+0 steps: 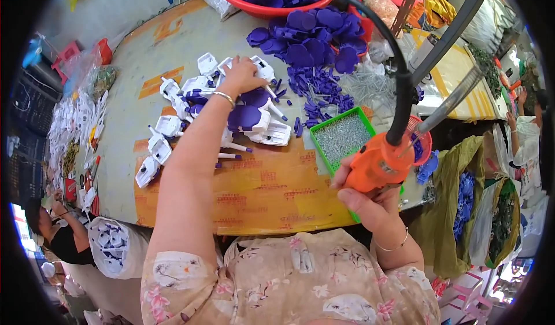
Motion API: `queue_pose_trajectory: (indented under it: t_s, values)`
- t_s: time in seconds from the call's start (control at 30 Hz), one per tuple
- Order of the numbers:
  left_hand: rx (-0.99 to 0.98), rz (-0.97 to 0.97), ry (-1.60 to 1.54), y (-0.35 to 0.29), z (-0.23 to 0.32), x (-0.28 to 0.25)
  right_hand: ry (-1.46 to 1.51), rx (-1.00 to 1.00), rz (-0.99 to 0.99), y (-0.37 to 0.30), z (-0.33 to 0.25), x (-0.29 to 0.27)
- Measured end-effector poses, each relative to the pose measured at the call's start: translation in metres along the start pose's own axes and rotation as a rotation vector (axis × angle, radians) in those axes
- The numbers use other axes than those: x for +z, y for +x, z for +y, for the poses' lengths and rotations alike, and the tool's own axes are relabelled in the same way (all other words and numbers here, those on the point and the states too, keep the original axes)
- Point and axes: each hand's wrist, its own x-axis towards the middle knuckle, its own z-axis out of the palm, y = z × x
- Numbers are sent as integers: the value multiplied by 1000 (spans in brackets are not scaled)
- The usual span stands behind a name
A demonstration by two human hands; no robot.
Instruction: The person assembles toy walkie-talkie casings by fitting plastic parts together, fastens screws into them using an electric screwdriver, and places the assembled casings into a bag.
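Observation:
My left arm stretches across the table, and my left hand (241,75) lies over the far side of a pile of white and purple plastic parts (199,85). Its fingers are spread and touch a white part; the fingertips are partly hidden. Purple round-ended pieces (244,117) and white shells with purple-tipped stems lie just below that hand. In my right hand (370,206) is an orange electric screwdriver (378,163), fingers wrapped round its body. A black cable runs up from it. Beside the screwdriver sits a green tray (321,156) of small metal screws.
A red basin (254,10) of purple pieces stands at the back, with loose purple pieces (315,39) before it. Small purple parts (315,88) and clear thin sticks (376,88) lie near the tray. A metal post (454,30) rises at right. Other people sit at both sides.

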Motion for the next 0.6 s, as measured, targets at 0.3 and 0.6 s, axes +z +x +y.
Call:
queue_pose_trajectory:
  t_s: [0.3,0.6]
  values:
    - [318,27,-68,-64,-37,1,-44,-30,28,-1,-1,5]
    - [402,-69,-54,-145,-22,-15,11,-63,53,-13,1,9]
